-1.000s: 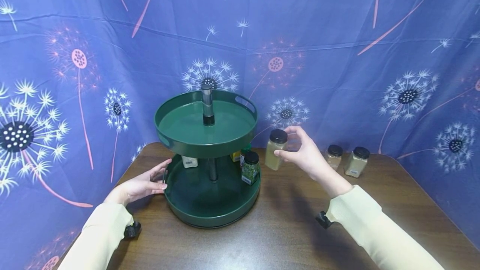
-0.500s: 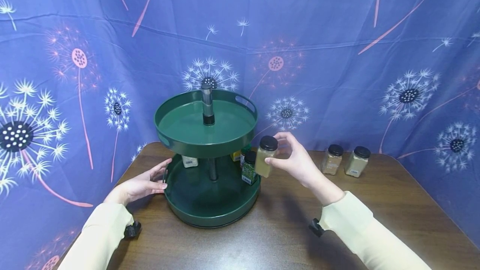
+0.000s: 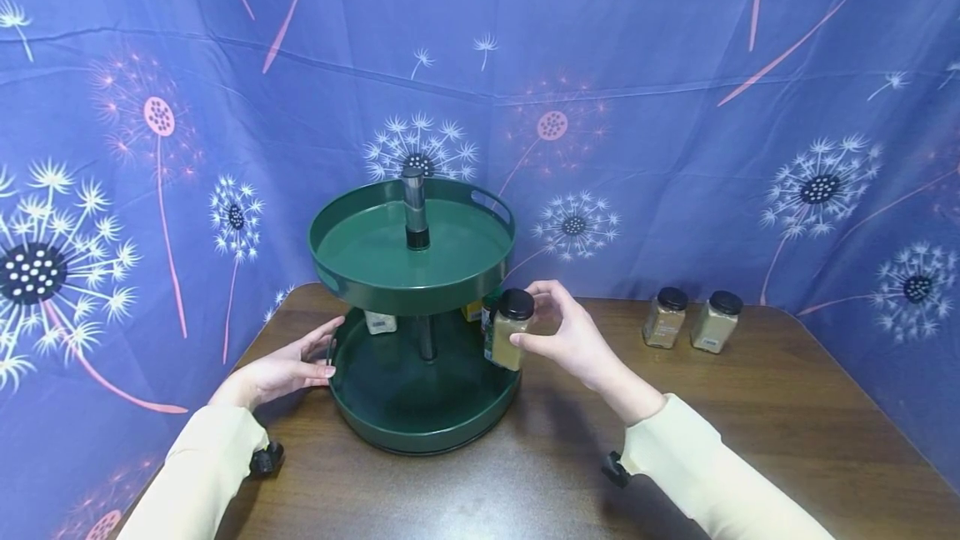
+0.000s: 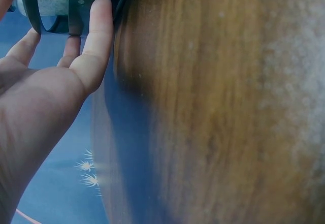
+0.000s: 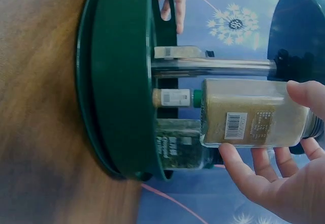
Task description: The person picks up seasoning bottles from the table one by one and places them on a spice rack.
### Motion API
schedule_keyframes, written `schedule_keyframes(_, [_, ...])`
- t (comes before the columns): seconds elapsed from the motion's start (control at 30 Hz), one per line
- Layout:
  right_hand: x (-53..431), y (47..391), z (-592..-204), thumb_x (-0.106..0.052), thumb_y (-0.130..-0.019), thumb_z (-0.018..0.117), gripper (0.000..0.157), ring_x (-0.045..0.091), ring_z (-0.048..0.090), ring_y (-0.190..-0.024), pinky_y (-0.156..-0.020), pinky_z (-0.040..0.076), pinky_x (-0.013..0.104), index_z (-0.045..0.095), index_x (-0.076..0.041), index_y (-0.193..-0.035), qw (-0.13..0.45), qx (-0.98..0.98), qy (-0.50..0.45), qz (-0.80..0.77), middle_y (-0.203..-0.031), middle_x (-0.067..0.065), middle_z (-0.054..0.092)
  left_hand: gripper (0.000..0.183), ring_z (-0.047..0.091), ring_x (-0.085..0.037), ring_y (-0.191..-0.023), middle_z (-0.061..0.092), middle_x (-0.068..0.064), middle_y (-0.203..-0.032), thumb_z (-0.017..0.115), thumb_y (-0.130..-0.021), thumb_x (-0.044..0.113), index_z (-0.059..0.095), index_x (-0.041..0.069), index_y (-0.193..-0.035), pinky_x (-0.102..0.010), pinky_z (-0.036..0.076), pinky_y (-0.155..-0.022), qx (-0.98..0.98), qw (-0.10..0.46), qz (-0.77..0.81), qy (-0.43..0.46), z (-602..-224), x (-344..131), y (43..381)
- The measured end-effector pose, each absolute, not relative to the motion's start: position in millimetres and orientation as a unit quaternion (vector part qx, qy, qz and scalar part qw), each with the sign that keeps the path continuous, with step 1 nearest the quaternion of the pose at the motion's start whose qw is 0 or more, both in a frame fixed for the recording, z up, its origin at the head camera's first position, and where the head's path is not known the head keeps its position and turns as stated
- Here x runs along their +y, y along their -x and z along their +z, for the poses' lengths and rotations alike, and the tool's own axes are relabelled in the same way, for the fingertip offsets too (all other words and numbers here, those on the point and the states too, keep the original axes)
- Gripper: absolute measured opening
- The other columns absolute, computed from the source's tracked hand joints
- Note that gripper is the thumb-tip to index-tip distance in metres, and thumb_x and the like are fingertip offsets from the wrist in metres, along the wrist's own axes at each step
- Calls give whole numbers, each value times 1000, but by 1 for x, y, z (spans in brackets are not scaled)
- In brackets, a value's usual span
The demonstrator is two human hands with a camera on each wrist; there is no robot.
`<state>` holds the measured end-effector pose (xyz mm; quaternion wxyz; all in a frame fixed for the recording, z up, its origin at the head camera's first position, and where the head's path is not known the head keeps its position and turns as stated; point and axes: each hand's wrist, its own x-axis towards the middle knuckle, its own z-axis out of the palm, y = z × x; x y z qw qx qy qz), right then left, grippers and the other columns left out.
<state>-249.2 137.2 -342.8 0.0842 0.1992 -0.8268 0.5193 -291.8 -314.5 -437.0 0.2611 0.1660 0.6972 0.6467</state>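
My right hand (image 3: 573, 344) grips a clear jar (image 3: 511, 340) of tan powder near its black lid. It is close over the right side of the green lower tray (image 3: 423, 437), in front of the jar of green flakes, which it mostly hides in the head view. In the right wrist view the powder jar (image 5: 244, 115) shows a barcode label, with the green-flake jar (image 5: 183, 142) beside it. My left hand (image 3: 273, 373) touches the lower tray's left rim with its fingers mostly extended; in the left wrist view the fingers (image 4: 99, 36) lie against its wall.
The upper tray (image 3: 412, 294) sits above on a central post (image 3: 426, 340). On the lower tray stand a white-label bottle with a green cap (image 5: 175, 97) and a pale jar (image 3: 380, 322). Two black-lidded jars, one brownish (image 3: 665, 319) and one pale (image 3: 716, 323), stand at the back right.
My right hand has carried the powder jar left and down, from beside the stand to over the lower tray's right side. My left hand stays at the rim.
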Motion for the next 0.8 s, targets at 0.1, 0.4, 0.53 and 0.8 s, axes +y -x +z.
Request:
schedule_keyframes(0.1, [134, 248, -349, -13, -71, 82, 59, 22, 60, -97, -87, 46, 43, 49, -16, -119, 85, -828, -201, 516, -111, 7, 62, 89, -2, -51, -136, -21, -24, -151, 55, -92, -1, -4, 24, -153, -29, 49, -89, 694, 260, 650, -168, -437, -314, 292])
schedule_keyframes(0.4, [125, 248, -365, -14, -70, 83, 58, 23, 61, -97, -87, 46, 50, 50, -19, -118, 84, -825, -213, 516, -109, 4, 63, 88, -1, -52, -136, -20, -24, -151, 55, -92, -1, -5, 22, -153, -29, 49, -89, 694, 257, 650, -170, -435, -313, 290])
schedule_keyframes(0.53, [121, 249, -372, -11, -69, 83, 58, 22, 61, -91, -83, 47, 46, 50, -16, -117, 94, -819, -230, 517, -106, 4, 63, 88, 0, -52, -136, -19, -24, -151, 55, -92, -1, -5, 22, -153, -29, 49, -89, 695, 257, 650, -169, -435, -313, 290])
schedule_keyframes(0.8, [115, 248, -384, -6, -69, 83, 58, 24, 60, -89, -62, 55, 29, 51, -17, -116, 95, -816, -239, 519, -105, 4, 59, 88, -5, -53, -136, -21, -24, -151, 54, -92, -2, -5, 22, -152, -29, 48, -90, 695, 259, 650, -169, -435, -313, 290])
